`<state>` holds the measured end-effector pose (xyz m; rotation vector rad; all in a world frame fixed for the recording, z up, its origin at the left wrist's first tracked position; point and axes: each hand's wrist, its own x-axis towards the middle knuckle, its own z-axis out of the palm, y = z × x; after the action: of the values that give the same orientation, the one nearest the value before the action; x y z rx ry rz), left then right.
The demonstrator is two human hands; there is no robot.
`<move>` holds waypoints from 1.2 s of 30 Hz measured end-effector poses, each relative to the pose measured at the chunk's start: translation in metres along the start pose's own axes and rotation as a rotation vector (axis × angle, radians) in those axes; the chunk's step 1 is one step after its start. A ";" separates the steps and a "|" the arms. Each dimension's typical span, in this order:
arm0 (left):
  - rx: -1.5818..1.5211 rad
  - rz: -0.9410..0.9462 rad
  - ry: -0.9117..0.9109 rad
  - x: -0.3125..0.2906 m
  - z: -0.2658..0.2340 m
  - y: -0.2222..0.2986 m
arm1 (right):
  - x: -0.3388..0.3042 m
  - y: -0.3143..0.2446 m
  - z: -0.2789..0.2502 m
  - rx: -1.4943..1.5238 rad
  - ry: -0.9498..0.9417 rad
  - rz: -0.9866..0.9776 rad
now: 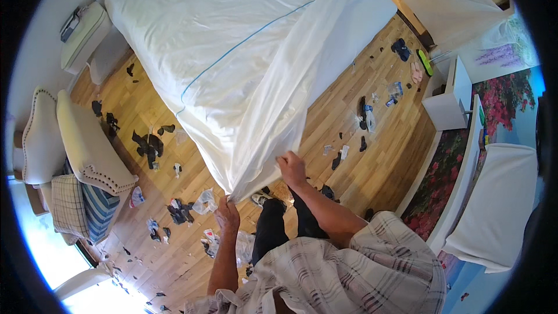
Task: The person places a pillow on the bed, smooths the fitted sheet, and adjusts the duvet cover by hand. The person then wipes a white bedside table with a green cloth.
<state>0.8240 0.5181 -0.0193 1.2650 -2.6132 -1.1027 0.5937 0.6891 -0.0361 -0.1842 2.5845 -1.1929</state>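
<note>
A large white duvet cover with a thin blue line lies over the bed, and its near end is drawn up towards me. My left hand is closed on the near corner of the cloth, which is pulled to a taut point. To the right, my right hand grips the cloth's right edge. Between my hands the fabric hangs in long folds running back across the bed. On the right side of the mattress, a smooth white sheet shows beside those folds.
Dark scraps, clothing and plastic bags litter the wooden floor. At left stands a cream armchair with plaid and striped cushions. A white cabinet and a cloth-covered piece stand at right. A green slipper lies near the cabinet.
</note>
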 end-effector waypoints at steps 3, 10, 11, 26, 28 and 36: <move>-0.054 0.163 -0.018 -0.011 0.010 0.001 | -0.010 0.036 -0.003 -0.068 0.024 0.021; -0.020 0.216 -0.018 -0.011 -0.002 -0.003 | 0.013 0.046 0.014 0.053 0.249 0.092; 0.012 0.214 -0.005 -0.010 -0.009 -0.012 | 0.022 0.032 0.019 0.226 0.252 0.214; -0.069 0.170 -0.065 -0.009 -0.024 0.006 | 0.148 0.089 0.040 1.078 -0.158 0.842; -0.067 0.173 -0.090 -0.010 -0.018 0.011 | 0.164 0.095 0.038 1.090 -0.050 0.761; 0.034 0.117 -0.171 -0.009 0.008 0.008 | 0.154 0.129 0.036 0.416 0.373 0.528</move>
<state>0.8223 0.5324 -0.0186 1.0507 -2.7983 -1.2011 0.4593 0.7110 -0.1876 0.8219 2.3483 -1.6064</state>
